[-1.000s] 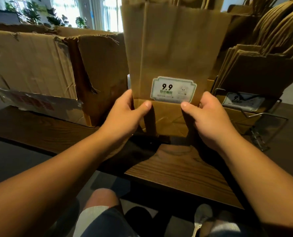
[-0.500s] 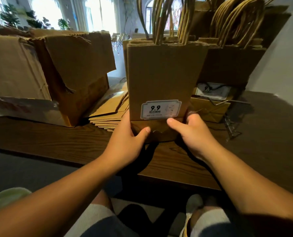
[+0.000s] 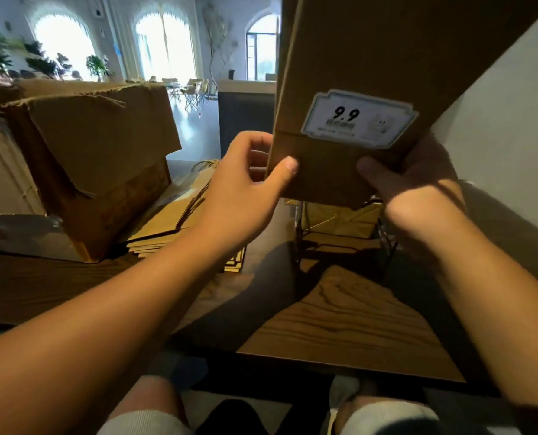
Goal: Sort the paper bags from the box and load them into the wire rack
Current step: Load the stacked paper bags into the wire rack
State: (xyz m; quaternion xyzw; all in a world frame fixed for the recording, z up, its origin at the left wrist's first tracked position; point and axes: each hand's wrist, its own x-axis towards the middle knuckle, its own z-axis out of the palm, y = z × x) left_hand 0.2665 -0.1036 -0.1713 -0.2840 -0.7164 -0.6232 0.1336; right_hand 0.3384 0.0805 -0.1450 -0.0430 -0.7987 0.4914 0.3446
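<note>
Paper bags (image 3: 349, 89) being carried — left hand (image 3: 245, 196) pinching the lower edge, thumb in front, fingers behind; right hand (image 3: 418, 186) gripping likewise. Loading step, likely: lowering them upright into wire rack (image 3: 384, 237) just beneath the fingers — needing square alignment.

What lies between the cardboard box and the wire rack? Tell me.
A flat stack of paper bags lies on the table between the cardboard box and the wire rack, seen in the head view.

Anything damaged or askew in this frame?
Yes. The cardboard box at left has a ragged, torn top edge and a ripped corner. The paper bag, held by both hands, tilts to the right.
</note>
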